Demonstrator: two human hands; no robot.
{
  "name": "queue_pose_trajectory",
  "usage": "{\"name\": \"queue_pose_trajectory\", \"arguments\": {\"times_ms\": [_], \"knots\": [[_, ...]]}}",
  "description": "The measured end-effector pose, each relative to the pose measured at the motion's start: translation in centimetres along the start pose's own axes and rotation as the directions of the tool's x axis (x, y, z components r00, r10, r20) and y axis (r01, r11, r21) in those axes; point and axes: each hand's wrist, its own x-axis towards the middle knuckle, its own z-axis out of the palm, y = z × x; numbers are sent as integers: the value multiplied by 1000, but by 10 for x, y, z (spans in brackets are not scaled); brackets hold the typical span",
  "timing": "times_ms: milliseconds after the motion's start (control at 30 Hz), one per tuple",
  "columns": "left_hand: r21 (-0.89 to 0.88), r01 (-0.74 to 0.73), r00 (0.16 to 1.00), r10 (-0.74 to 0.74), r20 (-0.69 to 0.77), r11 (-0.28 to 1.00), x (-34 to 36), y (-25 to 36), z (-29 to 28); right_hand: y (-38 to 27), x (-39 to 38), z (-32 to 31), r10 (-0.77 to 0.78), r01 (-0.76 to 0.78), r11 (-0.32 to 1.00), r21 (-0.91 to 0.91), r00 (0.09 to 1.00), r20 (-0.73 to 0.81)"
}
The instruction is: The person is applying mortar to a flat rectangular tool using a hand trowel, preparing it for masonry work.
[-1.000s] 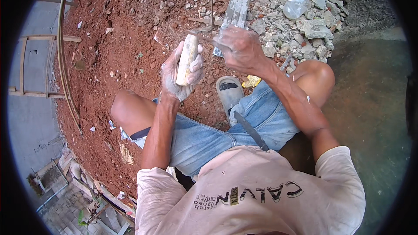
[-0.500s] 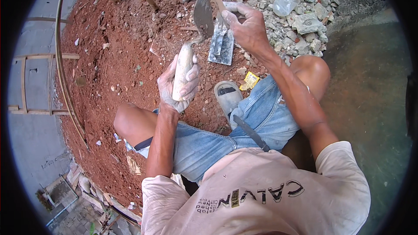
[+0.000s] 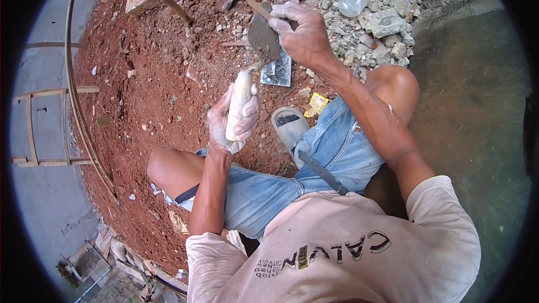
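Pinching a stick [image 3: 251, 1] in a curled right hand [image 3: 304, 31]; gripping a trowel [image 3: 263, 39] by its handle [image 3: 240, 99], just left of centre, in a closed left hand [image 3: 231, 120]. Probably stiff, lightish, slippery if wet; best held by that handle.

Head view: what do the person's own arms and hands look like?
The left hand and right hand are ungloved, with whitish smears on the fingers. No watch or bracelet shows. The forearms are bare, the right one with a small white fleck. The sleeves are short and loose, part of a pale T-shirt with dark print.
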Motion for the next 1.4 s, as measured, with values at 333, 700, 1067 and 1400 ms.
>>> {"name": "queue_pose_trajectory", "arguments": {"times_ms": [333, 700, 1067, 1400], "knots": [[-9, -56, 998, 56, -25, 998, 0, 4, -3, -16, -16, 6, -151, 152, 988, -17, 988, 46], [49, -71, 997, 73, -31, 996, 0, 1, 1, 0, -6, 1, -117, 111, 990, -83, 991, -66], [104, -96, 995, 98, -20, 990, -1, 4, -10, -15, -19, 7, -85, 81, 996, 46, 992, 93], [109, -115, 989, 124, -84, 987, 0, 3, -2, -21, -27, 6, -43, 26, 997, 79, 975, 216]]}}
